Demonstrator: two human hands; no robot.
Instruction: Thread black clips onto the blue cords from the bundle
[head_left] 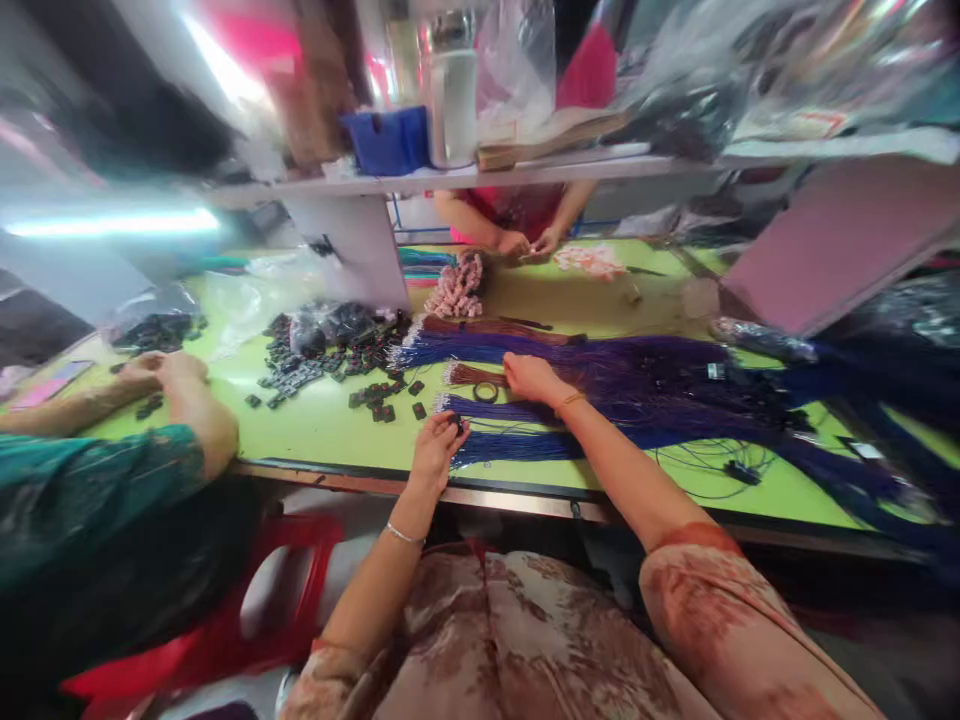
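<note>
Clothing below — left hand holds black piece, right hand touches brown wires

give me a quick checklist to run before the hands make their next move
1. Left hand grips a black part: ok
2. Right hand at the brown wires: ok
3. Right grip firm on a wire: cannot tell, too small to see
4. Loose parts near the left hand: ok
5. Black ring well away from the wires: not ok, lies among the bundles
6. Neighbour's hands apart from the left hand: ok
</note>
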